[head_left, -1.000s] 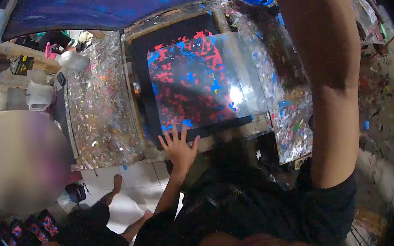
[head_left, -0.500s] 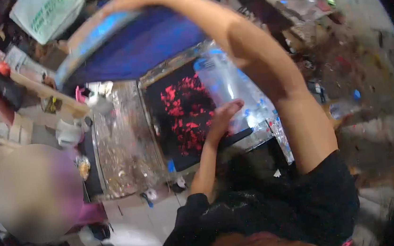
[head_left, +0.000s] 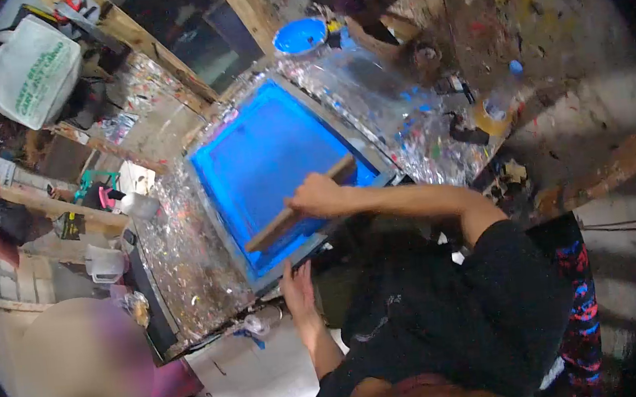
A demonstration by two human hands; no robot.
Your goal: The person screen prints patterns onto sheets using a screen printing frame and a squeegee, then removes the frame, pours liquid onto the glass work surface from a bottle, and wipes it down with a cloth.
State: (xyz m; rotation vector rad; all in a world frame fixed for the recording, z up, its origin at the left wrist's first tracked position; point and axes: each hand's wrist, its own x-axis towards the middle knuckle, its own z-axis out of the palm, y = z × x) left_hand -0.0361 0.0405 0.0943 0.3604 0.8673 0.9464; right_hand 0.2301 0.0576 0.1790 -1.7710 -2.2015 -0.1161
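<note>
A wooden-handled squeegee [head_left: 282,223] stands across the near part of a printing screen. My right hand [head_left: 319,196] is wrapped round its handle. Blue ink covers the inside of the screen [head_left: 263,146], which lies flat on the worktable. At the screen's near corner, my left hand [head_left: 300,286] is open, with its fingers stretched towards the frame edge; whether they touch it I cannot tell. Whatever lies under the screen is hidden.
A blue-stained bowl [head_left: 300,37] stands beyond the screen. The ink-spattered worktable [head_left: 183,265] extends to the left, with a white jug [head_left: 106,263] past its edge. A white bag [head_left: 34,73] hangs at the upper left. A person [head_left: 82,374], blurred, is at the lower left.
The raised screen has come down over the black piece with red marks. My right hand has moved from the screen's edge to the squeegee; my left has left the clear plastic for the near corner.
</note>
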